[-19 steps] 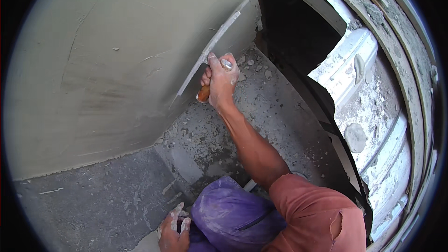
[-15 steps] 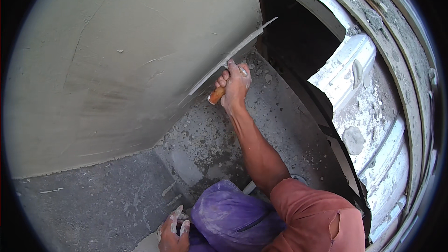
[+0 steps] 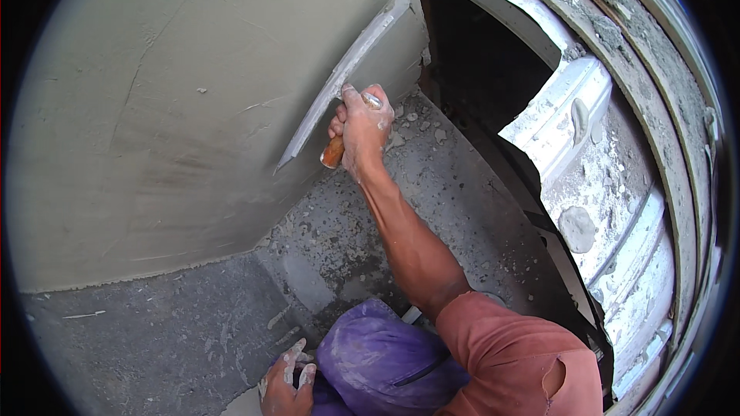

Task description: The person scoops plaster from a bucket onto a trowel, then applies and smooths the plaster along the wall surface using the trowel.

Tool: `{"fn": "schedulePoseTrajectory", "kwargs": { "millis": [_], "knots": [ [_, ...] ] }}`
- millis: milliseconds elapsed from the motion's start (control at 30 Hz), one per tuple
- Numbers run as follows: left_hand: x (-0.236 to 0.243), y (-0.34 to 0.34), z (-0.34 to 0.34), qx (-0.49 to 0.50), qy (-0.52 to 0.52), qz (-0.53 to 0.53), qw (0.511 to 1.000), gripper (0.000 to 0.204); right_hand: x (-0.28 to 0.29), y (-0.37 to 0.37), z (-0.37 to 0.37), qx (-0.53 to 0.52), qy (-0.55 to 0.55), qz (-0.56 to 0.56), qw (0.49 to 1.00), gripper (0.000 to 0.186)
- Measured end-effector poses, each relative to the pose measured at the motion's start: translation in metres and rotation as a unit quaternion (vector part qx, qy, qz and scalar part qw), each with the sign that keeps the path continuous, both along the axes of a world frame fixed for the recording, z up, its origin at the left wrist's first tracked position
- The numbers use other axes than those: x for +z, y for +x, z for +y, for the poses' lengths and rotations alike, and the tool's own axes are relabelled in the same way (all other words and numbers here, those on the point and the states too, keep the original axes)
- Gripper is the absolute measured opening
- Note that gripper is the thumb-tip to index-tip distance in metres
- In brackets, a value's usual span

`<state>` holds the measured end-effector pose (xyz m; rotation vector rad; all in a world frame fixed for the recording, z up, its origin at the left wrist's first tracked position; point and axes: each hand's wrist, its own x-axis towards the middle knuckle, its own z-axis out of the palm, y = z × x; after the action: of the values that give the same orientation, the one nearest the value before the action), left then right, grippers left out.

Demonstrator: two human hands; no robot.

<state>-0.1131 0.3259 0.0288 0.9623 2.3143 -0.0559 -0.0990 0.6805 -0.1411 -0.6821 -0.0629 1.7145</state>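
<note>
My right hand is closed around the wooden handle of a long plastering trowel. The trowel's narrow, plaster-smeared blade lies slantwise along the smooth grey plastered wall, near its right edge. Beside my purple-clad knee, low in view, is my left hand. Its plaster-coated fingers are apart, and I see nothing held in them.
A rough, stained concrete floor meets the wall's lower edge. At the right, past a dark opening, stand white, plaster-spattered panels and curved boards. A pale surface shows partly beside my left hand.
My right hand has moved the trowel left and slightly up, away from the wall's right edge. The blade now stands steeper and shows more of its face. My left hand stays put.
</note>
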Motion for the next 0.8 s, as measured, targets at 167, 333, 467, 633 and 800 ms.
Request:
{"fn": "schedulePoseTrajectory", "kwargs": {
  "millis": [167,333,467,633,800],
  "knots": [
    [-0.002,-0.002,0.004,0.016,-0.015,-0.032,0.999,0.042,0.013,-0.006,-0.021,0.045,0.067,-0.046,0.996,0.030],
    [0.003,0.004,0.002,0.011,0.037,-0.014,0.999,0.041,-0.003,0.008,-0.024,-0.013,0.046,-0.006,0.999,0.031],
    [0.006,0.006,-0.004,0.016,0.010,0.015,1.000,0.040,-0.022,0.020,0.010,-0.046,-0.032,0.049,0.997,0.025],
    [0.003,-0.001,-0.014,0.026,0.009,0.023,0.999,0.040,0.018,0.010,0.015,-0.006,0.018,-0.027,0.999,0.026],
    [0.002,0.003,-0.005,-0.003,0.037,0.002,0.999,0.039,0.058,0.008,0.008,-0.005,0.053,-0.038,0.998,0.027]
  ]
}}
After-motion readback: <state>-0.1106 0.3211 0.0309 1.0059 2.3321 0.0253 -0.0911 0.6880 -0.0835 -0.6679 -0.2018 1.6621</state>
